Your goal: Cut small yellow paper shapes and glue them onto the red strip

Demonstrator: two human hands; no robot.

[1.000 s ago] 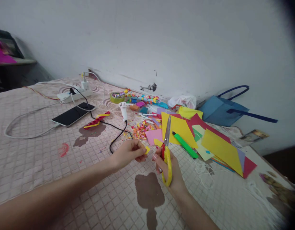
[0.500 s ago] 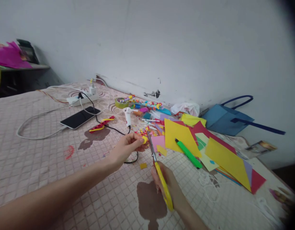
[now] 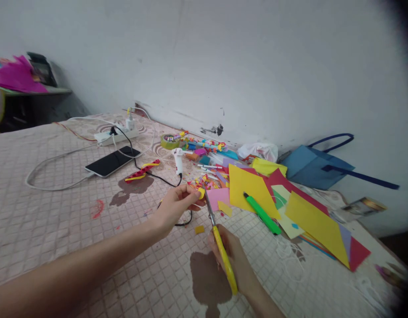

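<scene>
Pinching a yellow piece (image 3: 201,193) in the left hand (image 3: 177,203), with thumb pressed to fingers and only a corner left showing. Gripping scissors (image 3: 223,256) by the yellow handles in the right hand (image 3: 233,251), with fingers curled in around them. Pointing the blades forward, with tips just beside the right edge of the piece; cannot tell whether touching it, nor how far parted at the blades. Holding the piece above the tablecloth (image 3: 58,216), in front of a heap of paper bits (image 3: 204,181). Lying on the cloth between the two hands: a yellow scrap (image 3: 199,229). Standing behind the left hand: a white glue gun (image 3: 178,161), with a black cord (image 3: 164,179) trailing from its base. Spread to the right of the blades: a pink sheet (image 3: 218,197), then a large yellow sheet (image 3: 243,185), with a green tool (image 3: 263,215) slanting across its lower edge. Lying well off to the left: a phone (image 3: 111,162), near a red and yellow strip (image 3: 142,171). Leaning against the wall at far right: a blue bag (image 3: 313,168).
</scene>
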